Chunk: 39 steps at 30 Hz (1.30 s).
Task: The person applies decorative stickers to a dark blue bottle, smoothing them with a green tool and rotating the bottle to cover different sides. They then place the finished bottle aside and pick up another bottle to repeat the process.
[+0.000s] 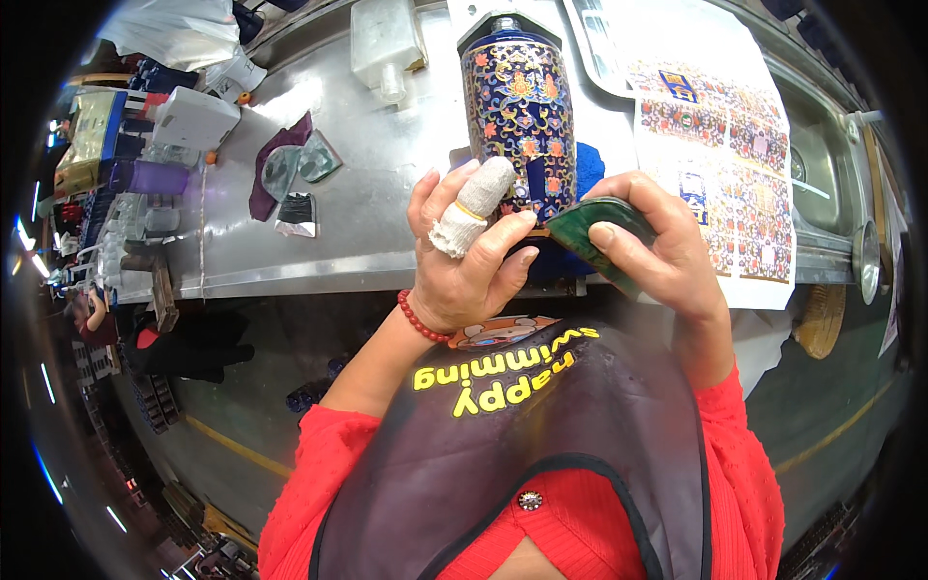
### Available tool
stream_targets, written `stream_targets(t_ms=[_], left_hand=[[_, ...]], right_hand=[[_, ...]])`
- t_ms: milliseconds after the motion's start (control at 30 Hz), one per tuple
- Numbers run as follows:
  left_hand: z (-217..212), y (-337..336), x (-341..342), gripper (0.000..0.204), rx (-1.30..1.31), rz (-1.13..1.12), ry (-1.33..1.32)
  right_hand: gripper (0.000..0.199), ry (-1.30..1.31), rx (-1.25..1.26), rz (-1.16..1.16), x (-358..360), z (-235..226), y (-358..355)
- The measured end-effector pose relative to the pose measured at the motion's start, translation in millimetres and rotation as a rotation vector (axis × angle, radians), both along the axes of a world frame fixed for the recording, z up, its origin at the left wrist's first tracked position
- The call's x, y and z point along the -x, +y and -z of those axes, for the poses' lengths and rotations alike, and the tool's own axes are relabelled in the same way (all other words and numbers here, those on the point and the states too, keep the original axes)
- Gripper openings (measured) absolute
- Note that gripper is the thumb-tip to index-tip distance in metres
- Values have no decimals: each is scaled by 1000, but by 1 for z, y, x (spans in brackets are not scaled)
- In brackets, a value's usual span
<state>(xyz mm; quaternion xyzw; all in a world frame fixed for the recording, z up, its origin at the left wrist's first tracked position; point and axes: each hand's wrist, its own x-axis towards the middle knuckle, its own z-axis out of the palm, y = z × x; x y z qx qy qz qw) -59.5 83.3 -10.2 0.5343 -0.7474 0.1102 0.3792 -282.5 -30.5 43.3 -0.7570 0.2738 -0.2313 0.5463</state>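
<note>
A dark blue bottle [517, 97] with a colourful floral pattern lies on the metal table, its neck pointing away from me. At its near end is my left hand [469, 251], fingers apart, the index fingertip against or very close to the patterned surface. One finger wears a white cloth finger cover [486, 188] held by a yellow band. My right hand [667, 246] pinches a flat, dark green scraper [597, 232] between thumb and fingers, beside the bottle's near right corner. Blue cloth [590, 172] shows partly behind the bottle.
A sheet of printed floral decals [710, 145] lies to the right, before a metal sink [817, 159]. On the left are crumpled dark cloths [280, 169] and a small packet [297, 215]. A clear plastic container [385, 43] stands at the back of the metal table [377, 242].
</note>
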Motion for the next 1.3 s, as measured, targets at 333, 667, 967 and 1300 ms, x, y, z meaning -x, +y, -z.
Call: stream_targets(t_ms=[333, 667, 967, 1300], left_hand=[[-7, -10, 6, 24, -5, -7, 229], [-11, 2, 4, 9, -155, -41, 757], [-11, 3, 2, 7, -185, -88, 841], [-12, 0, -5, 8, -138, -122, 847]], right_hand=[[25, -51, 1, 13, -4, -3, 3], [25, -35, 74, 67, -3, -9, 2], [27, -33, 95, 121, -14, -14, 5], [22, -13, 136, 199, -26, -19, 1]])
